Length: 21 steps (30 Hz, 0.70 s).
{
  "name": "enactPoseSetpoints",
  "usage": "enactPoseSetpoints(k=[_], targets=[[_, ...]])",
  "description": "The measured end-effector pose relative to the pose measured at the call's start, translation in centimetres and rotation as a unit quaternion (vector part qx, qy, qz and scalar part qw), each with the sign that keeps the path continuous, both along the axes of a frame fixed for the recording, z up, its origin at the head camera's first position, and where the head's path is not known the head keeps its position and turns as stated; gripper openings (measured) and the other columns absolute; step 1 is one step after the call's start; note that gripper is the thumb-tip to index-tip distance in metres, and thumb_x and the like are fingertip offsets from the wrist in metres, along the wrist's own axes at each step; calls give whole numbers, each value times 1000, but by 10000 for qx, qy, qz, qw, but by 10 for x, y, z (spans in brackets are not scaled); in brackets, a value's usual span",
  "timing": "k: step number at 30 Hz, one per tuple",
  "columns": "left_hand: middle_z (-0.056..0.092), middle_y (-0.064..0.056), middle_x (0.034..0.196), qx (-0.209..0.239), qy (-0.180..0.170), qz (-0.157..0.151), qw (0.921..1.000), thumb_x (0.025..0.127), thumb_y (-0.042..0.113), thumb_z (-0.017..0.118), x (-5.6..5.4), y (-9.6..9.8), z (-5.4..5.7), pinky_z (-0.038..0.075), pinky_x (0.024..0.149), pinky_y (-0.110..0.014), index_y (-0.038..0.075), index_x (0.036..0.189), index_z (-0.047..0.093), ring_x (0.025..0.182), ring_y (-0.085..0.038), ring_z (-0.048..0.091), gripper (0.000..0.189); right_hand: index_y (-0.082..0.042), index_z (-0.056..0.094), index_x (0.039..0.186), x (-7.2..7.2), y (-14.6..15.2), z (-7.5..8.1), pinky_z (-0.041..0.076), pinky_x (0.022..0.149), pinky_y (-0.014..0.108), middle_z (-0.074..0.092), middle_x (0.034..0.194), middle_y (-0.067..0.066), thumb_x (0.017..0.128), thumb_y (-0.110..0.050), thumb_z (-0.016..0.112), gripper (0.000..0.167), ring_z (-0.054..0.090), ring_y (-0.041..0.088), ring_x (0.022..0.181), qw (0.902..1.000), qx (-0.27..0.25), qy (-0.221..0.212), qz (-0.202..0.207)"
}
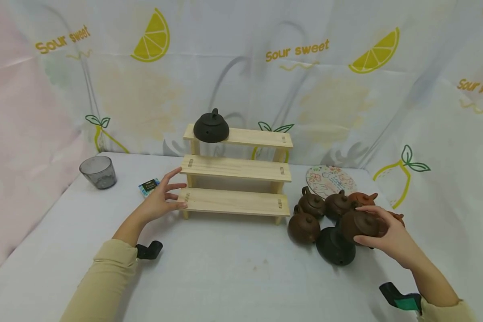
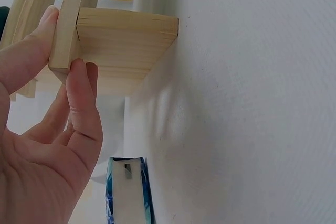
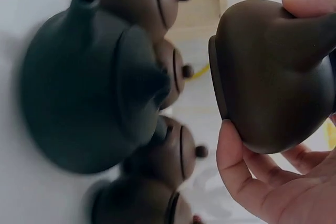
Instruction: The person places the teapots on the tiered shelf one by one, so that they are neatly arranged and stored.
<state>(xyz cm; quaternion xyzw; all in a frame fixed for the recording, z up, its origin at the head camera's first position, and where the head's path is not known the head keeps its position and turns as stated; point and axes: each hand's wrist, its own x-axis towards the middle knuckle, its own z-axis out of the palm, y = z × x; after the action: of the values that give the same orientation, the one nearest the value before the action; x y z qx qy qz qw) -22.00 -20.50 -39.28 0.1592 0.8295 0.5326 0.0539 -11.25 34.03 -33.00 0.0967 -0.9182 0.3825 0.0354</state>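
My left hand [image 1: 161, 200] pinches the left end of the lowest board of a three-step wooden shelf [image 1: 233, 201]; the left wrist view shows the thumb on one face of the board [image 2: 67, 24] and fingertips on the other. At the right, my right hand [image 1: 394, 239] holds a dark brown teapot [image 1: 359, 226] above a cluster of teapots. The right wrist view shows this teapot [image 3: 262, 77] raised off the table, gripped between thumb and fingers. Just below it sits a black teapot [image 1: 335, 247]. Another black teapot [image 1: 211, 129] stands on the top board, toward its left end.
Brown teapots [image 1: 303, 229] and a reddish one [image 1: 360, 198] crowd the table right of the shelf. Behind them lies a round patterned mat [image 1: 331, 180]. A grey glass [image 1: 98, 173] and a small blue packet [image 1: 148, 186] stand left of the shelf. A printed cloth hangs behind.
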Motion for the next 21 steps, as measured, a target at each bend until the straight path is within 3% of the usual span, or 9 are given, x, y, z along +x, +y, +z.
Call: enactPoseSetpoints(k=[3,7,16,21], targets=[[40,-30,135,-13,9,-2,10000,78,3,74,-1,0,0,48,79,-43,26,150,9,98,-39,56,99,-8,46,130,-9,-12,5,42,72,18,40,129,8,77,-9,76,61,44,-1,99,9998,-126,-21,156],[40,-29,136,-1,-19,8,10000,78,2,74,-1,1,1,48,79,-42,26,150,9,99,-39,56,99,-8,47,128,-21,-29,11,42,76,18,43,127,7,78,-11,76,58,42,0,104,9989,-267,-35,378],[39,-29,136,-59,-38,-12,10000,79,3,73,2,1,4,48,77,-40,26,150,8,99,-39,54,99,-11,47,128,-43,-64,26,43,78,43,43,131,12,77,-20,78,61,45,28,110,9974,-312,-334,559],[39,-29,137,-58,-73,-14,10000,79,3,73,2,1,3,48,76,-39,27,150,8,98,-38,55,99,-11,47,129,-58,-82,32,46,73,40,44,127,14,77,-20,78,62,47,30,105,9946,-556,-520,707]])
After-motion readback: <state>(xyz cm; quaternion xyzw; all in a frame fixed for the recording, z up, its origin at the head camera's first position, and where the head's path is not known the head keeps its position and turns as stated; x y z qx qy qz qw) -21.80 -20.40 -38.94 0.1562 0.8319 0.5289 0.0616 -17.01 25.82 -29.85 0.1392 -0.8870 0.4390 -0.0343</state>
